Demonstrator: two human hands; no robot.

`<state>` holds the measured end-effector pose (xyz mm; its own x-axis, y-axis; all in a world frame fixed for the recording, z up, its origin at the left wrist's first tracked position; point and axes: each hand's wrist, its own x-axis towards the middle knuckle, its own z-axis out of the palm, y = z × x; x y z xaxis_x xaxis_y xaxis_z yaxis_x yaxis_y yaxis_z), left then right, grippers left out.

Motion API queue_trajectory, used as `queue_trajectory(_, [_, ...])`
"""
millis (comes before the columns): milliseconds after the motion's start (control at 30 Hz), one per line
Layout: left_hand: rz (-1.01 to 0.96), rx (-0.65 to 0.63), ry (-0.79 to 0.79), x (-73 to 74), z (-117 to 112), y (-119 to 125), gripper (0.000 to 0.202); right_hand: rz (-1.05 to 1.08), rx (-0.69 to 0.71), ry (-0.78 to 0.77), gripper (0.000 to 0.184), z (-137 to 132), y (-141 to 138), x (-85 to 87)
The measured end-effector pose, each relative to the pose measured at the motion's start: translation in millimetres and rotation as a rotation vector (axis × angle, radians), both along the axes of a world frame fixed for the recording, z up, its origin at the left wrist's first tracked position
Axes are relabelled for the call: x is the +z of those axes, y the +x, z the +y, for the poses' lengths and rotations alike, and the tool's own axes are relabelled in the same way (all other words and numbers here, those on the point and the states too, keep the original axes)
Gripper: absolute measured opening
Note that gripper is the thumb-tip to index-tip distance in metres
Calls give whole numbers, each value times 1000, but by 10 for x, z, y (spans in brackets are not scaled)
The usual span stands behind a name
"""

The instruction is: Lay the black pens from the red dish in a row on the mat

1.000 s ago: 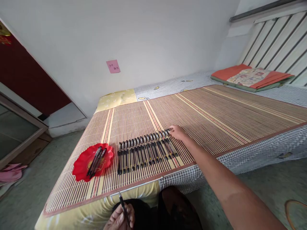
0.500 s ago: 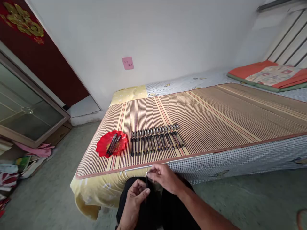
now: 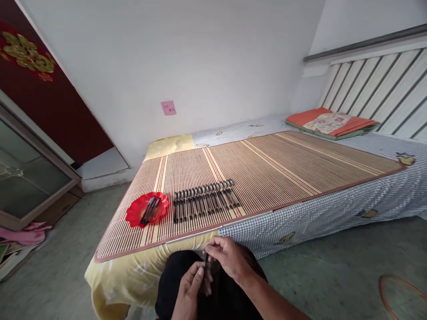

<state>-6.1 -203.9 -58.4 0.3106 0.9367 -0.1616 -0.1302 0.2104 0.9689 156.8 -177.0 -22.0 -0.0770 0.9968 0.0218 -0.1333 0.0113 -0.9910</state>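
Both my hands meet over my lap, below the bed's edge. My left hand (image 3: 193,284) and my right hand (image 3: 227,260) are closed on one thin black pen (image 3: 207,262), held upright between them. A row of several black pens (image 3: 204,204) lies side by side on the bamboo mat (image 3: 283,164). Left of that row, a red scalloped plate (image 3: 135,213) holds three more pens (image 3: 150,210).
The mat covers a low bed (image 3: 333,213) with checked and yellow sheets. A folded orange cushion (image 3: 330,123) lies at its far right. A pink note (image 3: 168,107) sticks on the white wall. A glass-fronted cabinet (image 3: 30,173) and clothes on the floor stand left.
A second ago my right hand touched the right end of the pen row. It has drawn back to my lap and joined the left hand on the pen. The view has pulled back.
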Motion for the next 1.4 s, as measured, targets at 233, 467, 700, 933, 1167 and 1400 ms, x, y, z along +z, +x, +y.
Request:
queue_trajectory(233, [22, 91, -14, 101, -19, 122, 45, 14, -3, 16, 30, -68, 82, -21])
queue_trajectory(467, [-80, -51, -67, 119, -128, 172, 45, 99, 158, 11, 38, -194, 198, -34])
queue_trajectory(700, [-198, -142, -232, 216, -201, 232, 42, 257, 174, -58, 35, -251, 230, -121])
queue_trajectory(933, [-379, -261, -429, 257, -231, 194, 45, 498, 264, -140, 32, -309, 228, -179])
queue_trajectory(1167, [-113, -114, -164, 152, -241, 287, 42, 416, 152, -201, 38, -328, 227, -231])
queue_trajectory(1400, [-370, -246, -442, 118, -290, 225, 43, 509, 186, -225, 37, -330, 292, -225])
